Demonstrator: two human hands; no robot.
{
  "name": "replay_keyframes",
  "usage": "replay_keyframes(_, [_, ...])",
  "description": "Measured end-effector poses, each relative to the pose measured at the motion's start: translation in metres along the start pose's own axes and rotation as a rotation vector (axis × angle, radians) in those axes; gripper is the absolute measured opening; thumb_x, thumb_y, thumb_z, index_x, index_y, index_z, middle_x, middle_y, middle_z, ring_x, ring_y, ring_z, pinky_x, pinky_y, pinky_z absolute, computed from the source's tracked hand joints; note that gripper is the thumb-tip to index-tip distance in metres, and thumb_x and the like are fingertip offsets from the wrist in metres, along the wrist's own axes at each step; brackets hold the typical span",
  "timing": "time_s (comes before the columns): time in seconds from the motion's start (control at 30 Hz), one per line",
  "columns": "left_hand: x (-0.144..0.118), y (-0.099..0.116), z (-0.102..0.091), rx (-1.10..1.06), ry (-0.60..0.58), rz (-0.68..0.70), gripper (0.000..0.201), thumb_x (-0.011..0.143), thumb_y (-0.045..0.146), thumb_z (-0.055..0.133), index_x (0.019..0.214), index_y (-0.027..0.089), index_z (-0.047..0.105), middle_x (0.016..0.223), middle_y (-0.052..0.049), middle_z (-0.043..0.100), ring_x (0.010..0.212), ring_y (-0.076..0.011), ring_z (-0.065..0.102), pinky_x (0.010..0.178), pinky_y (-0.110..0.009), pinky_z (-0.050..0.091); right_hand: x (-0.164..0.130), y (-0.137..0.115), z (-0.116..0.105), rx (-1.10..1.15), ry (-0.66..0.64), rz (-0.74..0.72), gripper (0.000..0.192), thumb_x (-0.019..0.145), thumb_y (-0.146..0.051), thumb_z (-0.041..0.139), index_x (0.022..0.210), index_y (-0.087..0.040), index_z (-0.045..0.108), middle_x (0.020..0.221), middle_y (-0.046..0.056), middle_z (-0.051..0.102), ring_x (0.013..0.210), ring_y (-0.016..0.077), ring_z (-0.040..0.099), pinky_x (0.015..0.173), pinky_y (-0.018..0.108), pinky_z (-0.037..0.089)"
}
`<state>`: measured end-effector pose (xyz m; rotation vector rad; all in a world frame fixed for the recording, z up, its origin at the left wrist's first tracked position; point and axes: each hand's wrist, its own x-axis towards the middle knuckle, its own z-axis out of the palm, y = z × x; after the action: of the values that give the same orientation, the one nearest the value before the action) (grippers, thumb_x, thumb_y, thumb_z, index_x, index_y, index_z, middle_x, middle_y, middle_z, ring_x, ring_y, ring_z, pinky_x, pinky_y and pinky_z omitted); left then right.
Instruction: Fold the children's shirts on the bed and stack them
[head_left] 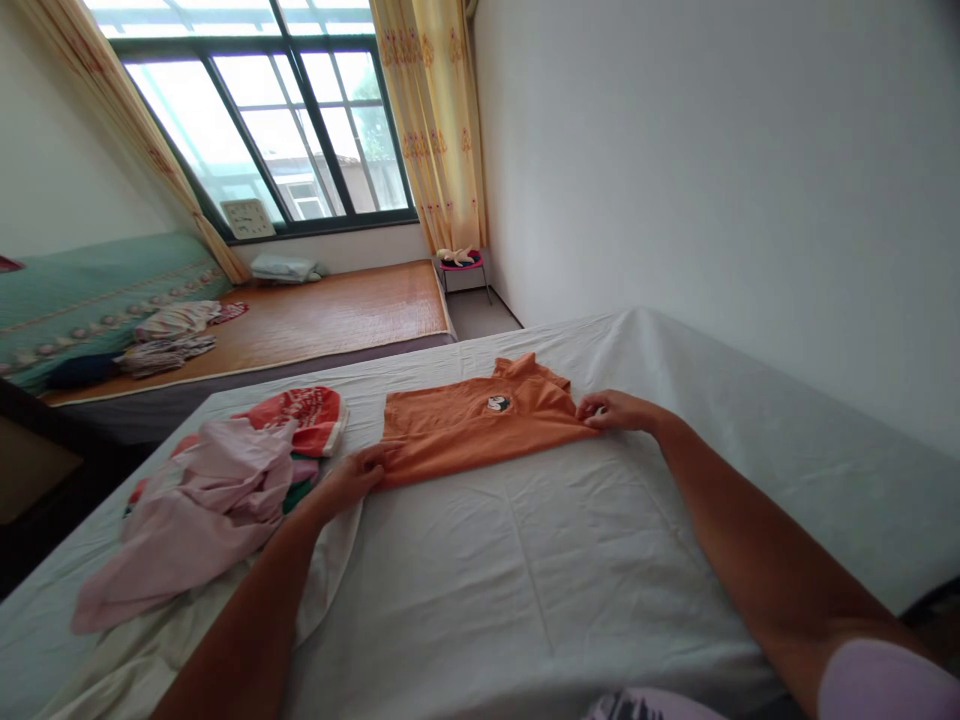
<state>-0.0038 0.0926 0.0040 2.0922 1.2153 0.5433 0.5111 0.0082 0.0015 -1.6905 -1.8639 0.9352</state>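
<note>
An orange T-shirt with a small black-and-white print lies on the white sheet, its near side folded over lengthwise. At the shirt's left end, my left hand pinches the hem edge. My right hand grips the opposite end, near the collar and sleeve, with its fingers closed on the cloth. Both hands rest low, close to the sheet. Left of the shirt sits a heap of clothes, with a pale pink garment on top and a red garment behind it.
Beyond the sheet stands a bed with a brown mat, carrying folded clothes and a pale pillow-like bundle. A pink stool is by the curtain. A white wall borders the right side.
</note>
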Motion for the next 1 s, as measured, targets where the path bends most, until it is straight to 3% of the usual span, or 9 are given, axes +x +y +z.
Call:
replay_keyframes(0.07, [0.001,-0.001,-0.001,0.092,-0.079,0.039,0.049,0.070,0.030,0.052,0.114,0.017,0.069,0.102,-0.007,0.071,0.095,-0.0233,0.062,0.084,-0.032,0.048,-0.003,-0.001,-0.005,-0.180,0.039,0.027,0.020,0.071,-0.037,0.067,0.081,-0.019,0.070,0.076,0.002,0.069,0.069,0.0164,0.062,0.064,0.026,0.046])
replay_keyframes(0.13, [0.000,0.001,-0.001,0.233,-0.112,0.043,0.050,0.072,0.027,0.049,0.117,0.018,0.067,0.102,-0.008,0.069,0.087,-0.0216,0.063,0.082,-0.032,0.049,-0.003,-0.009,-0.005,-0.394,0.197,0.032,0.017,0.076,-0.037,0.066,0.076,-0.021,0.070,0.084,0.005,0.070,0.080,0.0201,0.063,0.073,0.030,0.047])
replay_keyframes(0.27, [-0.005,0.017,0.009,0.580,0.081,0.080,0.040,0.078,0.024,0.048,0.110,0.023,0.070,0.104,-0.009,0.064,0.092,-0.0229,0.062,0.088,-0.036,0.049,0.005,-0.039,0.020,-0.573,0.535,-0.196,0.028,0.093,-0.032,0.045,0.101,-0.020,0.069,0.109,0.010,0.068,0.105,0.0238,0.059,0.094,0.037,0.044])
replay_keyframes(0.33, [-0.006,0.028,0.020,0.660,0.223,0.169,0.035,0.082,0.022,0.045,0.106,0.022,0.071,0.118,-0.011,0.060,0.109,-0.0256,0.057,0.096,-0.039,0.046,0.010,-0.054,0.045,-0.560,0.494,-0.349,0.036,0.096,-0.031,0.037,0.116,-0.021,0.065,0.124,0.009,0.063,0.119,0.0227,0.053,0.103,0.038,0.039])
replay_keyframes(0.4, [-0.006,0.035,0.035,0.672,0.268,0.282,0.036,0.087,0.022,0.041,0.112,0.021,0.068,0.134,-0.011,0.053,0.124,-0.0265,0.048,0.104,-0.041,0.041,0.015,-0.063,0.069,-0.576,0.346,-0.405,0.042,0.097,-0.037,0.035,0.129,-0.023,0.058,0.138,0.007,0.054,0.131,0.0225,0.043,0.109,0.041,0.032])
replay_keyframes(0.47, [-0.006,0.037,0.049,0.657,0.218,0.355,0.040,0.093,0.027,0.039,0.125,0.021,0.061,0.143,-0.010,0.047,0.133,-0.0256,0.040,0.109,-0.043,0.036,0.017,-0.063,0.086,-0.600,0.196,-0.367,0.051,0.097,-0.047,0.034,0.141,-0.025,0.046,0.149,0.005,0.043,0.138,0.0234,0.034,0.112,0.043,0.027])
replay_keyframes(0.57, [-0.006,0.030,0.063,0.652,0.107,0.298,0.050,0.096,0.042,0.038,0.140,0.022,0.047,0.149,-0.009,0.042,0.139,-0.0256,0.034,0.113,-0.046,0.031,0.020,-0.054,0.091,-0.603,0.093,-0.271,0.061,0.096,-0.057,0.028,0.149,-0.028,0.032,0.154,0.003,0.032,0.142,0.0233,0.027,0.114,0.044,0.023])
replay_keyframes(0.7, [-0.009,0.024,0.065,0.649,0.020,0.179,0.059,0.097,0.052,0.031,0.146,0.020,0.039,0.154,-0.010,0.032,0.143,-0.0264,0.026,0.115,-0.046,0.025,0.025,-0.035,0.080,-0.622,0.165,-0.147,0.062,0.095,-0.056,0.026,0.148,-0.024,0.035,0.154,0.006,0.033,0.143,0.0236,0.026,0.115,0.043,0.020])
replay_keyframes(1.0, [-0.013,0.028,0.062,0.675,0.051,0.009,0.062,0.096,0.053,0.032,0.148,0.020,0.036,0.156,-0.010,0.028,0.144,-0.0273,0.022,0.115,-0.044,0.022,0.027,-0.013,0.077,-0.682,0.283,-0.017,0.062,0.094,-0.056,0.027,0.145,-0.022,0.040,0.153,0.008,0.035,0.141,0.0244,0.030,0.113,0.043,0.025])
